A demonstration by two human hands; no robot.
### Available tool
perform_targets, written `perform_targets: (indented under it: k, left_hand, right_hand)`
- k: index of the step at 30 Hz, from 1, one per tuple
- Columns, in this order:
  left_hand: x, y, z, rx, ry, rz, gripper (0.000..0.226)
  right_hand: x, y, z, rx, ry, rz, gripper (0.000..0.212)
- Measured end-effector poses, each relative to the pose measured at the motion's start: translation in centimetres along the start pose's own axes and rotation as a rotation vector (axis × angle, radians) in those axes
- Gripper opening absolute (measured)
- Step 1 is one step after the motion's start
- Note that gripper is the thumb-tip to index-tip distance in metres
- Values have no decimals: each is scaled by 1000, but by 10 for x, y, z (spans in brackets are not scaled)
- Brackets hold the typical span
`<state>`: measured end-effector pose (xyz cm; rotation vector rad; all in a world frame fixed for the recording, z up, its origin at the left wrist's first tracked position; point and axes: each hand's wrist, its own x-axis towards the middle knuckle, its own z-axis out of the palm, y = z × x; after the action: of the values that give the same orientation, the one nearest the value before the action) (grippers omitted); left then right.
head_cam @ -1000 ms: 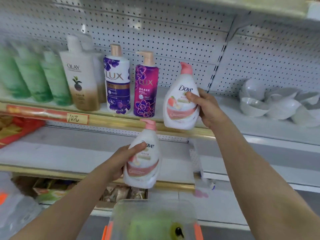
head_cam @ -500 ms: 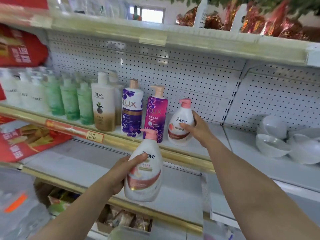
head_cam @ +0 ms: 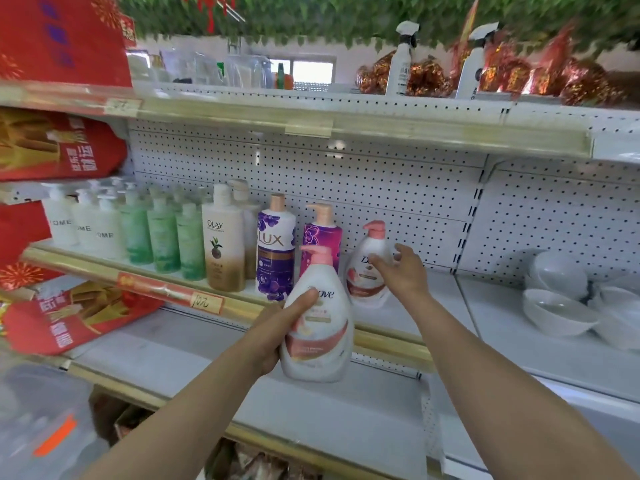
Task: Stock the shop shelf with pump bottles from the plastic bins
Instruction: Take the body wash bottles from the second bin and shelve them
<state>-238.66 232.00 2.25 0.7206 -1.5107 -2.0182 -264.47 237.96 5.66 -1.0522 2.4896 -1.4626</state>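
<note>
Item 1. Held Dove bottle (head_cam: 317,329), centre of frame: white body, pink pump, the label reading "Dove" with part of the word under the thumb. Our left hand (head_cam: 273,336) is wrapped round its left side, thumb across the front. The bottle is upright and carried in front of the shelf edge, which we judge is so it can go in next.

Item 2. Shelved Dove bottle (head_cam: 367,271), just right of centre. It stands on the shelf (head_cam: 433,299) at the right end of the row, label outward, leaning slightly. Our right hand (head_cam: 403,275) is at its right shoulder with the fingers spread apart and gripping nothing. We cannot tell whether the fingertips touch it. The hand looks placed to steady or square the bottle.

Item 3. Row to the left, all facing forward for shoppers:
- a magenta pump bottle (head_cam: 322,233), its writing unreadable
- a purple-and-white bottle marked "LUX" (head_cam: 275,251)
- a cream-and-gold bottle marked "OLAY" (head_cam: 223,244)
- green bottles (head_cam: 162,233)
- white bottles (head_cam: 83,226) showing "OME"

Item 4. Price tag (head_cam: 206,301) on the gold shelf rail, handwritten "10" followed by a character.

Item 5. Plastic bin (head_cam: 38,420), lower left, blurred and translucent with an orange mark.

Item 6. White bowls (head_cam: 561,306), stacked at right of frame.
</note>
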Motion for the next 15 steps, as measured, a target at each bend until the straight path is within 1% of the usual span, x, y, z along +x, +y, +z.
perform_targets:
  k: [1,2,3,4,5,6,7,8,10,12,15]
  left_hand:
    - [4,4,5,-6,-3,9,65]
    - [8,9,11,-5,-7,15,67]
    - [13,13,17,9,-13,18,68]
    - [17,16,23,33,-22,24,67]
    - [22,19,29,59,-33,35,64]
    - [26,22,35,80,-47,51,61]
    - [30,25,41,98,-62,64,59]
    - [33,27,47,118,-73,69,58]
    - [39,32,57,172,-87,62,60]
    - [43,35,65,235,-102,53,61]
    - [48,40,74,361,-89,85,54]
  right_hand:
    - [-9,-9,-7,96,-39,-8,67]
    - [-18,-18,-15,223,-153,4,57]
    - [-27,-25,-23,328,-324,28,51]
    - [-35,-29,-31,371,-492,36,50]
    - [-42,-32,-36,343,-616,29,52]
    - [-46,-33,-40,294,-682,11,57]
    - [-49,-33,-42,250,-691,-9,63]
    - [-51,-32,-45,233,-663,-14,66]
    - [-50,-29,-51,245,-604,11,67]
    - [-48,-26,-59,247,-602,34,68]
    - [-42,-22,-65,279,-548,58,69]
